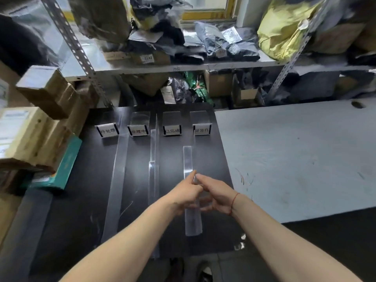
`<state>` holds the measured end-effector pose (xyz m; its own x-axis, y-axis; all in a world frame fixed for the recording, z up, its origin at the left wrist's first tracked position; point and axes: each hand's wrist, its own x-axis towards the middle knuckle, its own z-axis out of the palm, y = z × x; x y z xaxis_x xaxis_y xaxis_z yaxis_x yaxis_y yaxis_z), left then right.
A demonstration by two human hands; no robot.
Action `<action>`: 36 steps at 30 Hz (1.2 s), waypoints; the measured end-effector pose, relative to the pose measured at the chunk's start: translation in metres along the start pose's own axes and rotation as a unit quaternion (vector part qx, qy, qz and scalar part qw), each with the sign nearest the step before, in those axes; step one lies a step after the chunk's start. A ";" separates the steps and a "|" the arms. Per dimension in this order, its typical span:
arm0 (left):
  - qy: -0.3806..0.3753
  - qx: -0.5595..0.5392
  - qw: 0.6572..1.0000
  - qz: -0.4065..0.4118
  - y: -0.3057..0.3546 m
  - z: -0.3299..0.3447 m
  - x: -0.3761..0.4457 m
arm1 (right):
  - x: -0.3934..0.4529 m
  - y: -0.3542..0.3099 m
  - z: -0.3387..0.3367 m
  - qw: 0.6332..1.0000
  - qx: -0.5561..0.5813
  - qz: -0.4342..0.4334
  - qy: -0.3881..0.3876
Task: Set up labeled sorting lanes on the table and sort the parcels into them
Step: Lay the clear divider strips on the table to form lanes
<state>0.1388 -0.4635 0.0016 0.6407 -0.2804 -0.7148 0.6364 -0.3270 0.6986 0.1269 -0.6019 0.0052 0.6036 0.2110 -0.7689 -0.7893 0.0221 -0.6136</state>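
both hands meet over the dark tabletop (67, 210) on the third clear acrylic divider strip (188, 157), which runs away from the person between the two right-hand label stands. the left hand (186, 195) pinches the strip's upper edge from its left side, forefinger stretched forward along it; the right hand (216, 197), with a thin red string at the wrist, closes on the same edge from the right, its fingers curled around the plastic. the strip's near end lies on the tabletop just below the hands.

to the left, a second clear acrylic divider (153, 169) stands upright on edge, and a long clear acrylic divider (118, 176) lies further left, slanting slightly. four small clear label stands with white cards sit in a row at the far end: first (107, 130), second (138, 130), third (172, 130), fourth (202, 129); their writing is too blurred to read.

a stack of brown cardboard parcels (30, 135) rests at the tabletop's left edge, with a teal box (65, 165) below it. a grey board (295, 155) adjoins the tabletop on the right.
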 end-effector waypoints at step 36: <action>-0.042 -0.048 0.998 -0.001 0.010 -0.025 0.042 | 0.072 -0.057 -0.007 0.999 0.014 0.012 0.035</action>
<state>0.1823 -0.4561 -0.0204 0.6034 -0.3564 -0.7134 0.6782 -0.2413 0.6942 0.2157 -0.5952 -0.0164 0.5906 0.1433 -0.7942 -0.8055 0.0454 -0.5908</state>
